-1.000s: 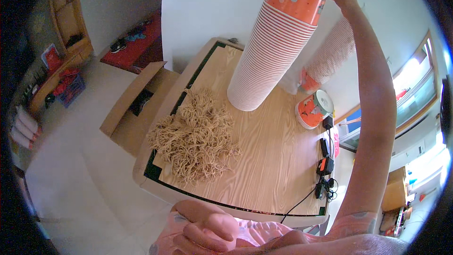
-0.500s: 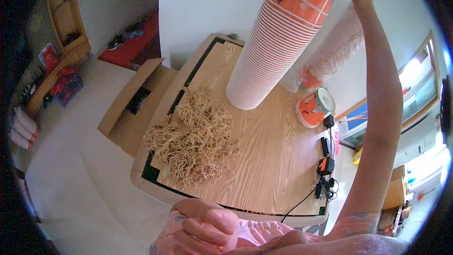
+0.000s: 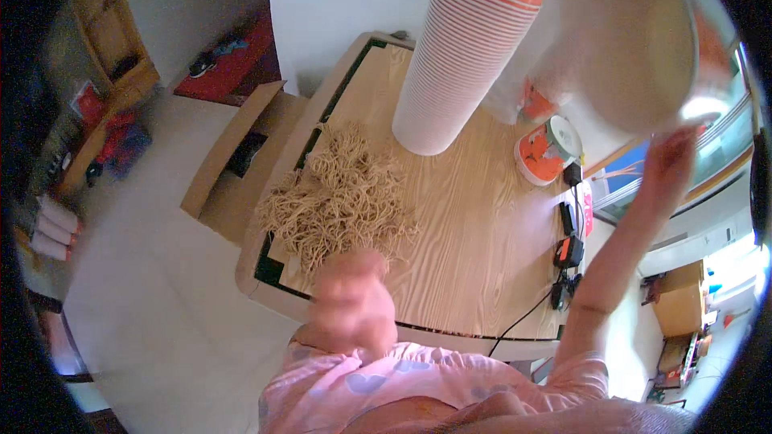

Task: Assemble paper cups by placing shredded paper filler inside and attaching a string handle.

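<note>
Tabletop [image 3: 474, 249]; bucket [image 3: 663, 56] blurry in right hand [image 3: 675, 151]

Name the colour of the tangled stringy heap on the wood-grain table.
The tangled stringy heap is light tan, clearest in the head view.

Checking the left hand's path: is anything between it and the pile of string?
Nothing visible stands between the left hand and the pile of string. The blurred hand overlaps the pile's near edge in this view; contact can't be told. The right hand and paper bucket are off to the right.
</note>
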The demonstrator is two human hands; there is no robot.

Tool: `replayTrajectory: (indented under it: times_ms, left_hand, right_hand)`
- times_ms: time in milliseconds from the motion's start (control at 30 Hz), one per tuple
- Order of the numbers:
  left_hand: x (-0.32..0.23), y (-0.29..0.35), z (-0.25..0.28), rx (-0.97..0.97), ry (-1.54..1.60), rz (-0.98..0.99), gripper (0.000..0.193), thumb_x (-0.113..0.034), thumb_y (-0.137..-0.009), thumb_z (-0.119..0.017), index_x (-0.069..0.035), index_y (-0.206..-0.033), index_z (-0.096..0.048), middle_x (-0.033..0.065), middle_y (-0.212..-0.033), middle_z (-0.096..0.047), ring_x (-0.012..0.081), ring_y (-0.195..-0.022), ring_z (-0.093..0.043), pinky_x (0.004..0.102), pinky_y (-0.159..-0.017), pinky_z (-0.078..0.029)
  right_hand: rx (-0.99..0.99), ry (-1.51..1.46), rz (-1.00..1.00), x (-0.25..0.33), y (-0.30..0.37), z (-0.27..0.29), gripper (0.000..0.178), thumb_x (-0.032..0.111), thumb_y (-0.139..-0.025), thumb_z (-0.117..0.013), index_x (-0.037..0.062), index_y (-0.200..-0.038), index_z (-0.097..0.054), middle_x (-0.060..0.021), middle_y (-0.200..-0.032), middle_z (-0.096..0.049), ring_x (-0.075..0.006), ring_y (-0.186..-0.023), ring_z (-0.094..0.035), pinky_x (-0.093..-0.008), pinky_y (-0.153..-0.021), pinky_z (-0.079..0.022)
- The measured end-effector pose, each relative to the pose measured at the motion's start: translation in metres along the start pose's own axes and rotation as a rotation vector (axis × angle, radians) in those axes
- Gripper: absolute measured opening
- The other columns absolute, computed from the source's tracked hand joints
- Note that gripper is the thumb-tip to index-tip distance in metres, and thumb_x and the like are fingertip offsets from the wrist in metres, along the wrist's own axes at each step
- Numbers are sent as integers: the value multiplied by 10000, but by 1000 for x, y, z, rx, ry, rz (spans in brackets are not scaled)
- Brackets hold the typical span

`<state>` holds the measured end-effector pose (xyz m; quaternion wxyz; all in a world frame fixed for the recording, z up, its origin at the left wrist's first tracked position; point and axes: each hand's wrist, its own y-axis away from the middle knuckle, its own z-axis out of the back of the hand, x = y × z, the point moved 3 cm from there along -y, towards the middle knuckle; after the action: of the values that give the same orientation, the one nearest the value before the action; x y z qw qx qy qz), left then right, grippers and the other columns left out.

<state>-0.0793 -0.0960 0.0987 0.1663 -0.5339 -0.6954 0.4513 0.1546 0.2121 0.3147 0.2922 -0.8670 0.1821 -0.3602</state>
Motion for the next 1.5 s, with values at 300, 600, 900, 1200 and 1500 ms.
replayTrajectory:
  times_ms: [300,600,900,1200,1500]
  left_hand:
    - [44,70,-1,347,66,1068,750,-504,-932,-416,18,-1433,-218,156,-1458,-299,257,-1358,-266,395,-1108,-193]
    - [36,96,-25,557,-367,1189,488,-241,-987,-398,21,-1389,-309,184,-1414,-346,286,-1333,-314,377,-1099,-228]
    - [45,120,-17,520,-362,1217,468,-249,-987,-424,25,-1358,-346,164,-1320,-430,257,-1250,-397,368,-1040,-308]
    - [46,120,11,358,-539,1141,330,-203,-961,-514,-8,-1228,-514,86,-1101,-601,169,-1003,-553,315,-888,-434]
    - [70,65,59,552,-1236,568,110,-56,-748,-707,-64,-834,-639,73,-831,-575,271,-832,-534,377,-747,-429]
  right_hand:
    - [-236,105,-1236,-66,339,156,421,178,-895,-537,4,-1272,-475,-145,-1232,-549,-269,-1094,-558,-412,-919,-475]
    - [-314,-69,-1275,-61,404,158,377,103,-903,-536,-11,-1257,-470,-141,-1214,-554,-271,-1094,-559,-401,-935,-468]
    - [-341,-13,-1073,-58,377,149,329,123,-962,-474,102,-1289,-451,-3,-991,-573,-93,-770,-528,-257,-669,-455]
    - [-419,398,-647,-29,344,161,175,111,-937,-508,56,-1103,-522,59,-620,-346,-41,-535,-303,-208,-496,-261]
    - [-221,398,-347,-8,315,137,171,192,-959,-496,60,-852,-474,-12,-694,-441,-108,-593,-376,-244,-537,-330]
